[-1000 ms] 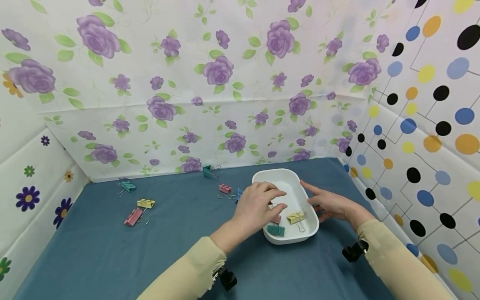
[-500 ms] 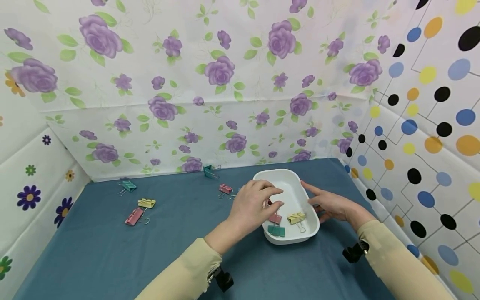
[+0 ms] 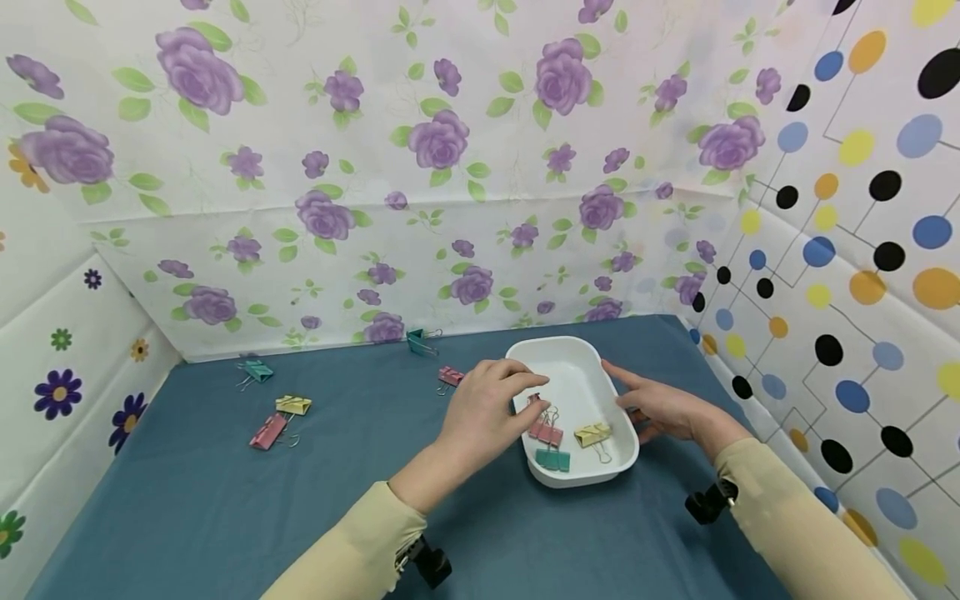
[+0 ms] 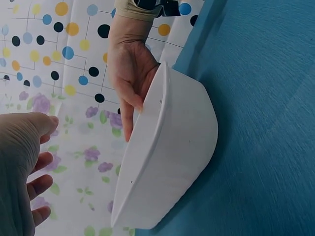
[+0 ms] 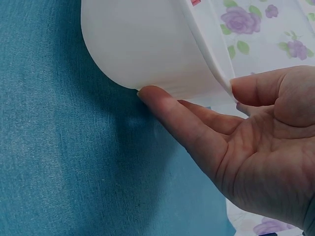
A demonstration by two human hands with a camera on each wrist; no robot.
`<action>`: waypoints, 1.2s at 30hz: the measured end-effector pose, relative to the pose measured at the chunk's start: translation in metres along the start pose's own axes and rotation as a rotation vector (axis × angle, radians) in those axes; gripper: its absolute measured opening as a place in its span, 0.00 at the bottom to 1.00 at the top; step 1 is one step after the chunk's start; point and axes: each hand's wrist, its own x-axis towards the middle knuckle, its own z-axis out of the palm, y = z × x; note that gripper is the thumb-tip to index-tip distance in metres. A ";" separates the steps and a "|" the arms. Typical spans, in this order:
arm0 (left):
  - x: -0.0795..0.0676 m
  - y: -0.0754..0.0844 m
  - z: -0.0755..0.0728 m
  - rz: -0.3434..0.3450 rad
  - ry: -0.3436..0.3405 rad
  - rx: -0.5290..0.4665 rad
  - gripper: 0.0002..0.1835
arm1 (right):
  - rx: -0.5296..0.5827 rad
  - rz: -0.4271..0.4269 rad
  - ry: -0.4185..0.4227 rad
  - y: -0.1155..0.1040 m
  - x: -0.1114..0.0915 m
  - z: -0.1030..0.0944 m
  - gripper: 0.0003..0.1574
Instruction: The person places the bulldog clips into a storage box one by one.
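Observation:
My left hand (image 3: 487,404) hovers over the left rim of a white plastic tray (image 3: 562,354), thumb and fingers apart with nothing between them. In the left wrist view, the fingers (image 4: 42,184) are loosely bent beside the tray. My right hand (image 3: 667,408) holds the tray's right side; in the right wrist view the thumb is at the rim and a finger (image 5: 167,110) meets the lower wall. Inside the tray lie a yellow binder clip (image 3: 592,434), a green binder clip (image 3: 552,460) and a pink binder clip (image 3: 546,433), with a small red piece (image 3: 533,398) partly behind the left thumb.
On the blue cloth (image 3: 360,500), a pink clip (image 3: 449,376) lies just left of the tray and a green clip (image 3: 422,342) by the back wall. Farther left are another green clip (image 3: 256,372), a yellow clip (image 3: 292,405) and a pink clip (image 3: 267,432).
My left hand has drawn back leftward from over the tray, uncovering more of the pink clip inside and covering the blue clip seen earlier outside the tray. The right hand stays put.

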 end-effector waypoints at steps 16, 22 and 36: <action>-0.016 -0.011 -0.016 -0.110 0.008 -0.009 0.16 | -0.004 -0.004 0.000 0.002 0.002 -0.001 0.45; -0.022 -0.015 -0.021 -0.141 -0.007 -0.011 0.17 | -0.005 -0.004 -0.002 0.002 0.002 -0.002 0.45; -0.033 -0.023 -0.038 -0.216 0.004 0.020 0.18 | 0.020 -0.010 -0.007 0.001 0.000 0.000 0.46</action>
